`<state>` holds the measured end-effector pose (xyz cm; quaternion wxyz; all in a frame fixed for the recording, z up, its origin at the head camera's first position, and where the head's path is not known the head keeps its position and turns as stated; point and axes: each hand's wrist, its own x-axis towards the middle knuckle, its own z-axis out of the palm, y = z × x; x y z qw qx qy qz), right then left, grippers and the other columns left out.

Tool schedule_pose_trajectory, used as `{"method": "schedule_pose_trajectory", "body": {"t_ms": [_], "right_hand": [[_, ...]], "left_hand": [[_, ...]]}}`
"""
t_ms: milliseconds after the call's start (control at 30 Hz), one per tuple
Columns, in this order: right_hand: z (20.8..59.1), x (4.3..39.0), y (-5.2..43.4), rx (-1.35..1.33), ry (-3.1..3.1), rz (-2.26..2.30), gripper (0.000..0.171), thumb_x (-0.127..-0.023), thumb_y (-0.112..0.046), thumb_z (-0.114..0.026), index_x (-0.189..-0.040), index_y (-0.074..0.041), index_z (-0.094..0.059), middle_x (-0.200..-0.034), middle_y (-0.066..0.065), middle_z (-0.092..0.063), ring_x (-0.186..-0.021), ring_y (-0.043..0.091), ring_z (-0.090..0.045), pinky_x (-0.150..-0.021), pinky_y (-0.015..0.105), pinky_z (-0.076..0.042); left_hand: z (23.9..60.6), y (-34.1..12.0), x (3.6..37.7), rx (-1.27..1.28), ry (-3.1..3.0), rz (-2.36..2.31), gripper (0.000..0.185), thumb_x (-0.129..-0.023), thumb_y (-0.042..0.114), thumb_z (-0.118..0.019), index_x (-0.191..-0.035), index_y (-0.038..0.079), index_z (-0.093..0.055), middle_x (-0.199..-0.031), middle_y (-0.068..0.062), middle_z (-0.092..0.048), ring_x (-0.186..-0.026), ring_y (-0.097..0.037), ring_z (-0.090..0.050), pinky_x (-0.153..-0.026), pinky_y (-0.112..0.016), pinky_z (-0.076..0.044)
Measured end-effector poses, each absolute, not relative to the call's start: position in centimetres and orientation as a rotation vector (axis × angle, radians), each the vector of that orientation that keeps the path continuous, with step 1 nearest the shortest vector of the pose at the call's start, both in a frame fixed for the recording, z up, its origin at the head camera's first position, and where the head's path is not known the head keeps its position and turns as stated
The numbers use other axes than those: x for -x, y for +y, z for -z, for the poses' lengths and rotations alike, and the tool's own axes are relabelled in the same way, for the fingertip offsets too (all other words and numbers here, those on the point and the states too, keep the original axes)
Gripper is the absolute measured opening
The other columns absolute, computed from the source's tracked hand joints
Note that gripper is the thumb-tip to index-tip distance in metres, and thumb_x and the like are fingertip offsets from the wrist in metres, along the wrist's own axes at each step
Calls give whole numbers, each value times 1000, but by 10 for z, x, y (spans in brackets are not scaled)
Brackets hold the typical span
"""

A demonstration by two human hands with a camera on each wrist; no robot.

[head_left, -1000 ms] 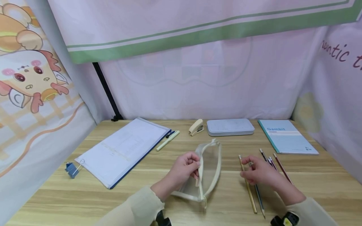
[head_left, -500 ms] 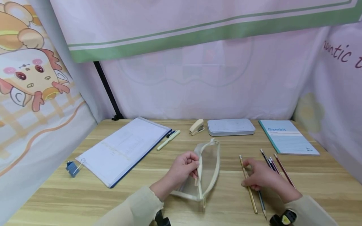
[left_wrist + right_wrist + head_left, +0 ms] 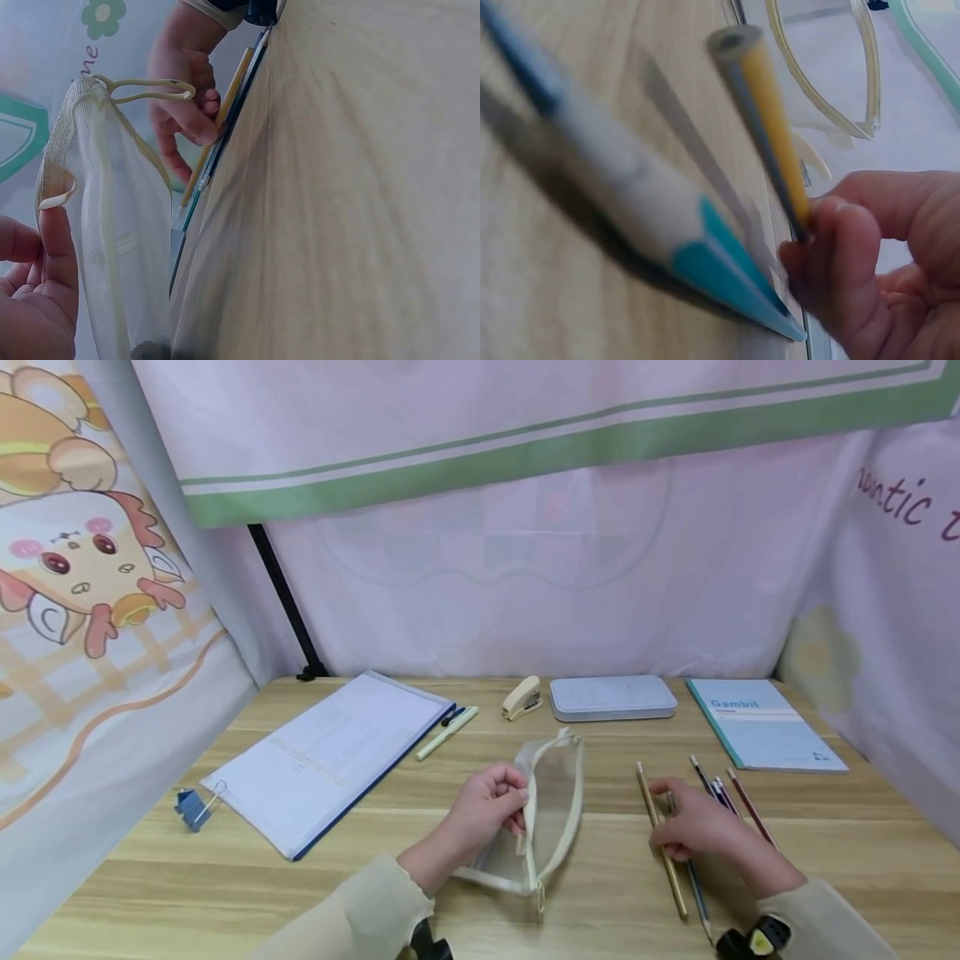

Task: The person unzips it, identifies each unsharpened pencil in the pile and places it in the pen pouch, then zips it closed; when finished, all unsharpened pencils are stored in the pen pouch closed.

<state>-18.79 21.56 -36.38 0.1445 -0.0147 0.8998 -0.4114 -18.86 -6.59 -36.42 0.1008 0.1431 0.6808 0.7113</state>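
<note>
My left hand pinches the rim of a cream mesh zip pouch, whose mouth gapes open to the right. In the left wrist view, thumb and finger hold a small fabric tab on the pouch. My right hand pinches a yellow pencil by its shaft. The right wrist view shows one end of that yellow pencil raised off the table, its flat end towards the camera. A sharpened teal pencil lies beside it, partly under the hand.
Several more pencils lie beyond the right hand. At the back are a stapler, a pale flat case and a Gambit notebook. Leftward lie a clipboard with papers, a light green pen and a blue binder clip.
My right hand has come down to the yellow pencil and taken hold of it. The pencil has shifted slightly away and to the right. The left hand and pouch have barely moved.
</note>
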Motion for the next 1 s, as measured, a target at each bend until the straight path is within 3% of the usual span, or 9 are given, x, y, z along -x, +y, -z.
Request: {"method": "schedule_pose_trajectory", "body": {"t_ms": [433,1000], "right_hand": [[355,189,206,-11,2392,1838,61,-88,-4,-56,-136,6,-21,-71,2,-61,-58,7,-57,-56,23,-53],[362,189,141,-127,2029,2291,41,-86,2,-55,-119,0,-31,-63,-2,-60,-54,5,-57,-52,15,-49]], "left_hand": [[365,-64,190,-427,2003,-2098,6,-87,-5,-52,-92,-7,-51,-65,-1,-54,-51,-8,-52,-47,-18,-47],[361,-50,186,-505,1966,-2094,14,-87,-5,-51,-97,-15,-47,-64,-1,-53,-52,-7,-54,-47,-18,-47]]}}
